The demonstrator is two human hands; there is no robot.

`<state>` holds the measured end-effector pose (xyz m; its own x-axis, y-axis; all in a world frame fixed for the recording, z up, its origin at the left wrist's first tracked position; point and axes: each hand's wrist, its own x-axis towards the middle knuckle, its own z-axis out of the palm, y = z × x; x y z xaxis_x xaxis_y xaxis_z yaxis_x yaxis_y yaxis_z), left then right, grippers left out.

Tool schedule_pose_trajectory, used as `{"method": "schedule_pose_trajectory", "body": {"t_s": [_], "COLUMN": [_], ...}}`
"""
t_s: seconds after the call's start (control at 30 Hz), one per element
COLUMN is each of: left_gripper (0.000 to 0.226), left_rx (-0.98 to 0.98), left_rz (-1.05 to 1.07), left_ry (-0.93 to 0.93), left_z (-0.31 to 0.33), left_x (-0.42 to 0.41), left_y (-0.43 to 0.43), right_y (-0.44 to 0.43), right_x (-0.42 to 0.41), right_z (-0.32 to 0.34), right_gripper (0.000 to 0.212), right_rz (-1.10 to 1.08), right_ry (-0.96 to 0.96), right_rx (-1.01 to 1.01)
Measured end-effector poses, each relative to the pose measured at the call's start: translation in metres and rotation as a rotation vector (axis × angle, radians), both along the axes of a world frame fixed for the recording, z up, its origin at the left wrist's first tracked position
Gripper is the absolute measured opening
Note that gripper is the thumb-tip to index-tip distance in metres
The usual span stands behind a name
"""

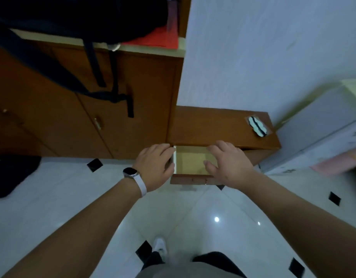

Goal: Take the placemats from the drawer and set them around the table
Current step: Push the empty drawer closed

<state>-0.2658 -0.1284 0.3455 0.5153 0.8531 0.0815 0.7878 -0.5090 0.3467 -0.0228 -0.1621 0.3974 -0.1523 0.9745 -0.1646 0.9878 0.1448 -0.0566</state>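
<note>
An open drawer [190, 180] juts out of a low brown wooden cabinet [219, 127]. Inside it lies a flat yellowish sheet, likely a placemat [190, 162]. My left hand [154, 166], with a white watch on the wrist, hangs over the drawer's left edge, fingers spread. My right hand [227, 163] hovers over the drawer's right part with the fingers apart, covering some of the inside. Neither hand holds anything. The frame is slightly blurred.
A tall brown cupboard [82, 109] stands to the left, a dark backpack [72, 21] with hanging straps on top. A small striped packet [257, 126] lies on the low cabinet. A grey-white appliance [321, 137] stands at right. Glossy white floor tiles [193, 217] lie below.
</note>
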Motion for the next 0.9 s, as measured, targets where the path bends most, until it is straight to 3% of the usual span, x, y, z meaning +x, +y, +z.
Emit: {"method": "schedule_pose_trajectory", "body": {"t_s": [0.4, 0.7, 0.9], "left_gripper": [0.044, 0.041, 0.055], "left_rx": [-0.161, -0.270, -0.355], "left_rz": [-0.031, 0.107, 0.257], "left_ry": [0.125, 0.211, 0.260], "left_z": [-0.060, -0.107, -0.166], "left_x": [0.071, 0.150, 0.187], "left_y": [0.027, 0.038, 0.050], "right_y": [0.009, 0.043, 0.070], "right_x": [0.093, 0.183, 0.225], "right_z": [-0.065, -0.143, -0.200], "right_gripper": [0.049, 0.055, 0.060], "right_rz": [-0.136, -0.069, -0.007], "right_ry": [0.049, 0.163, 0.174], "right_rx": [-0.074, -0.152, -0.171]}}
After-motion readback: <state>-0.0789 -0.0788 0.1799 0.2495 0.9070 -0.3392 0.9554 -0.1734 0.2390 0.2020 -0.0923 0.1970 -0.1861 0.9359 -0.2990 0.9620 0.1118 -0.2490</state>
